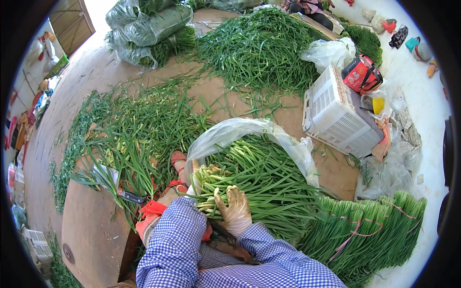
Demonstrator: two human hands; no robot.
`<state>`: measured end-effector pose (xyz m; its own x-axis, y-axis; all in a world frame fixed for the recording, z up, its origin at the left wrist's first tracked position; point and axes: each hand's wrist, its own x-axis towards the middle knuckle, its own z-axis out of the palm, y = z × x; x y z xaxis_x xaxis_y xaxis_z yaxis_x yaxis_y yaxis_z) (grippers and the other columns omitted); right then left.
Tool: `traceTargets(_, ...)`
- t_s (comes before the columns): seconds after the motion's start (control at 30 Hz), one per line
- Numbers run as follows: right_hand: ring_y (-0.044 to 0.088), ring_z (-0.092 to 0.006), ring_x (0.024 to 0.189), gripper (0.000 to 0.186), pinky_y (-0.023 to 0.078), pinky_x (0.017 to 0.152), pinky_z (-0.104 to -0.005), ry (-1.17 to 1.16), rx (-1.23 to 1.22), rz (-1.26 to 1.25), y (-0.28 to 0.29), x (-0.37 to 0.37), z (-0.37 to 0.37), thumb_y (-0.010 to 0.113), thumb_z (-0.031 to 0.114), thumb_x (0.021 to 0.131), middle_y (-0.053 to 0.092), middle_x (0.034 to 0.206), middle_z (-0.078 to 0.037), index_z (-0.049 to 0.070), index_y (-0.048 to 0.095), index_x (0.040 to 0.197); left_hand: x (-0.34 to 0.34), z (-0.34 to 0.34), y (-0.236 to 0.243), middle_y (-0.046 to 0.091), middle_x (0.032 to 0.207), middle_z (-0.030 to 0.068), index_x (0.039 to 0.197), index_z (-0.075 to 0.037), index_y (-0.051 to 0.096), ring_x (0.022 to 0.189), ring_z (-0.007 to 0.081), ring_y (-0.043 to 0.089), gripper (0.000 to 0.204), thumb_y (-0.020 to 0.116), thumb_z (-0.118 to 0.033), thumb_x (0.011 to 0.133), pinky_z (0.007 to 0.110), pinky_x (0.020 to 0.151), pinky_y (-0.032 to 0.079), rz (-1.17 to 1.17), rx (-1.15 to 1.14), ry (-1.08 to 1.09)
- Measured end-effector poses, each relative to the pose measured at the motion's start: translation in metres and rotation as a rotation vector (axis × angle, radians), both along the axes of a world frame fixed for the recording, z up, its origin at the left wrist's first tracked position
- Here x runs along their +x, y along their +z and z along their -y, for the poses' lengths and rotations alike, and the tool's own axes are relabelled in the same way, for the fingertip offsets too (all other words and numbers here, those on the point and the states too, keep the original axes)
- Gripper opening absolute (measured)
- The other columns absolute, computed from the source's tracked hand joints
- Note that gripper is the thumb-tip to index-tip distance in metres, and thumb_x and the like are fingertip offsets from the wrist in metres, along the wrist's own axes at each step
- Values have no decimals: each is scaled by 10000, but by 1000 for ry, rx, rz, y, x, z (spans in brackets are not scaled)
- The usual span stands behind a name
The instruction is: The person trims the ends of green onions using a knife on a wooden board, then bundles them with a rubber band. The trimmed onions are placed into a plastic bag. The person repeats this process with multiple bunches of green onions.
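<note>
A large heap of long green chives (pixel 269 177) with pale stem ends lies in front of me in a clear plastic bag (pixel 240 126), its rim folded open around the far side. My right hand (pixel 235 211), in a stained whitish glove, rests at the near edge of the heap against the pale stems. Its fingers are stretched out, with the thumb apart. My left hand (pixel 194 185), also gloved in white, is beside the stem ends at the heap's left. The checked sleeve covers most of it, and its fingers are hidden.
At left, a knife (pixel 130 197) lies by a wooden board (pixel 91 230) among loose chives (pixel 149 120). Tied chive bundles (pixel 370 230) stand at right, below a white plastic crate (pixel 336 113). Farther off are a big chive pile (pixel 259 48), filled bags (pixel 149 31) and a seated person (pixel 314 9).
</note>
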<state>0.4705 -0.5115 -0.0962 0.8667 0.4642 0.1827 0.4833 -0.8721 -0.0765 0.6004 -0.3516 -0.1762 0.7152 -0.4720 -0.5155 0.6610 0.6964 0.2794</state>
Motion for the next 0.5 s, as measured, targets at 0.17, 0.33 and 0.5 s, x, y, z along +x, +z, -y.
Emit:
traceTargets(0.17, 611, -338, 845, 1177, 487, 727, -456, -92, 440, 11, 80, 4, 0, 836, 416, 564, 589, 992, -168, -67, 173, 1409, 2, 23, 7, 529, 1291, 185, 1411, -46, 375, 1230, 414, 460, 950, 281, -791, 829, 541, 1008, 403, 496, -1018, -198)
traceTargets(0.33, 637, -317, 831, 1152, 509, 765, -390, -157, 660, -219, 105, 12, -4, 811, 434, 630, 617, 997, -154, -99, 145, 1404, -17, 25, 57, 584, 1183, 154, 1447, -39, 280, 1088, 338, 572, 855, 318, -693, 897, 514, 913, 496, 329, -837, -210)
traceTargets(0.5, 563, -296, 983, 1117, 426, 884, -420, -186, 218, -344, 69, 41, 4, 701, 644, 650, 571, 1074, -148, 3, 247, 1445, -22, 4, 62, 640, 1098, 154, 1258, -13, 510, 894, 322, 657, 701, 355, -615, 935, 468, 777, 566, 69, -298, -150)
